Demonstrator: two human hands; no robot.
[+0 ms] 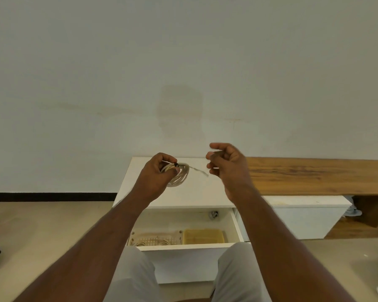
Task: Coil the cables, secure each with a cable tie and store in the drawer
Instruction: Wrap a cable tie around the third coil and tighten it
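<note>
I hold a coiled cable [179, 174] in my left hand [156, 176], its pale loops pinched between my thumb and fingers [176, 170] above the white tabletop [196, 194] of a low cabinet. A thin, blurred strand [198, 171], perhaps a cable tie, runs from the coil toward my right hand [226, 165], whose fingers are curled; whether they actually pinch the strand's end I cannot tell. Below the tabletop the drawer [183, 247] stands pulled out, with a slatted basket [155, 238] at its left holding more coiled cables [163, 243] and a yellow tray [203, 236] just beside it on the right. To the right of the tabletop runs a wooden shelf [314, 176]. Behind the tabletop rises a plain pale wall [183, 62] faintly stained, with a dark skirting strip [50, 196] to its left above the beige floor [42, 227].
</note>
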